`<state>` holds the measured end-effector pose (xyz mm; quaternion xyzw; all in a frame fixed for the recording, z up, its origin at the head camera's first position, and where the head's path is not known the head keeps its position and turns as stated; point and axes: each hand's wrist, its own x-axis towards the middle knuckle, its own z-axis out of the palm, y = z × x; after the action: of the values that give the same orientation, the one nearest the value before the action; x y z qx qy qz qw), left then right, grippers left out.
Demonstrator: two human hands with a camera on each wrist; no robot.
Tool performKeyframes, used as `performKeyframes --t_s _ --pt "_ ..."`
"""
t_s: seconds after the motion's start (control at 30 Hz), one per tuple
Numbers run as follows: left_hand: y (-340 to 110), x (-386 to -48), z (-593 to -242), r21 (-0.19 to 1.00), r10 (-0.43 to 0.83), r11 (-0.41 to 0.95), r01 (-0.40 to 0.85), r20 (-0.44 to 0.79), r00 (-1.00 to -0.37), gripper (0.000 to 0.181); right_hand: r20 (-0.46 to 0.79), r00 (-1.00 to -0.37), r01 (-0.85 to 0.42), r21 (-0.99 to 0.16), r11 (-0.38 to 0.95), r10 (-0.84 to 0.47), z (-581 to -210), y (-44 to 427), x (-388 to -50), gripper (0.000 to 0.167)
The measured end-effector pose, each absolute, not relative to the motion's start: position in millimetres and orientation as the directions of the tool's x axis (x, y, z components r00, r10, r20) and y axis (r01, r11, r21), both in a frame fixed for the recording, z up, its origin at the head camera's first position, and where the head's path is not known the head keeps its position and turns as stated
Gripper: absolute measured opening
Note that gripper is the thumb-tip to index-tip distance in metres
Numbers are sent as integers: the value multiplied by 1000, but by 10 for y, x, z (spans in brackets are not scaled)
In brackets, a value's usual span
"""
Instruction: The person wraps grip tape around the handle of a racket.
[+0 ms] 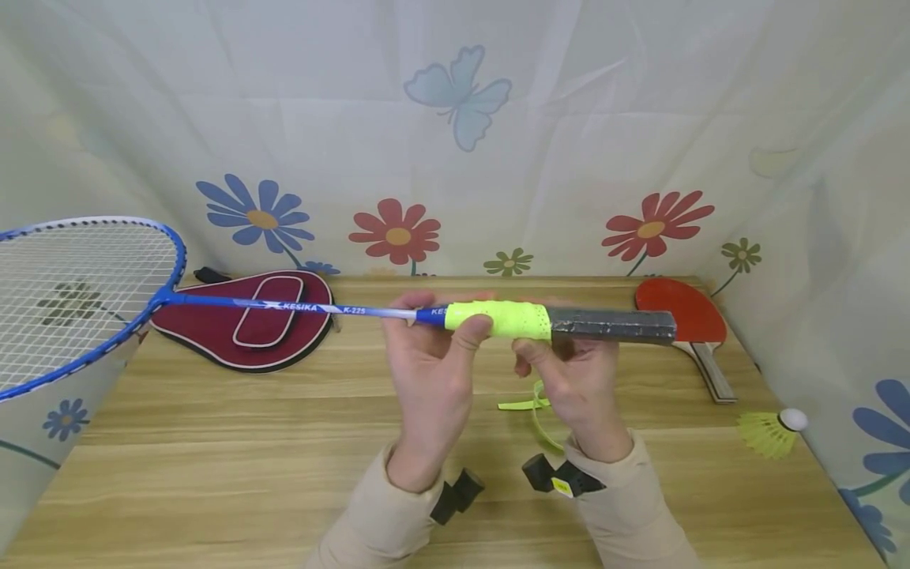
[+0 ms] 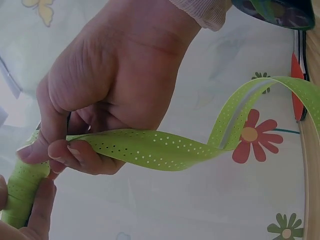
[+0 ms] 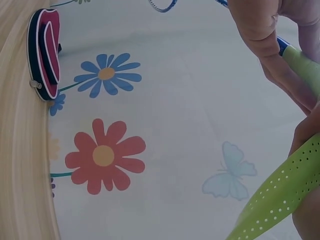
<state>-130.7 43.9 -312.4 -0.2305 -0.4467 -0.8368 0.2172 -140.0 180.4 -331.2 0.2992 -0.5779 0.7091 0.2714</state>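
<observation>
A blue-and-white badminton racket (image 1: 313,307) is held up level above the table, its strung head at the left. My left hand (image 1: 429,379) grips it where the shaft meets the handle, thumb against a yellow-green perforated grip tape (image 1: 498,319) wound round that end. Farther right the handle (image 1: 614,325) is dark and unwrapped. My right hand (image 1: 584,387) is at the edge of the wrap. In the left wrist view, the right hand (image 2: 115,75) pinches the loose tape (image 2: 150,150) beside the handle. The rest of the strip hangs down in a curl behind the right wrist.
A maroon racket case (image 1: 206,328) lies at the back left of the wooden table (image 1: 235,474). At the back right is a red table tennis bat (image 1: 682,308), with a yellow shuttlecock (image 1: 771,431) nearer the right edge. Flower-patterned cloth (image 1: 554,142) surrounds the table.
</observation>
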Motion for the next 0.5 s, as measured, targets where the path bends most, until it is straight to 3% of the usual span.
performKeyframes --t_s 0.37,0.5 --pt "412 -1312 -3110 676 -149 -508 534 542 -827 53 745 -664 -741 -644 -187 64 -3335 1780 -1431 40" --pt "404 -1305 -3101 689 -150 -494 530 533 -833 50 738 -673 -730 -650 -211 54 -3328 1775 -1430 50"
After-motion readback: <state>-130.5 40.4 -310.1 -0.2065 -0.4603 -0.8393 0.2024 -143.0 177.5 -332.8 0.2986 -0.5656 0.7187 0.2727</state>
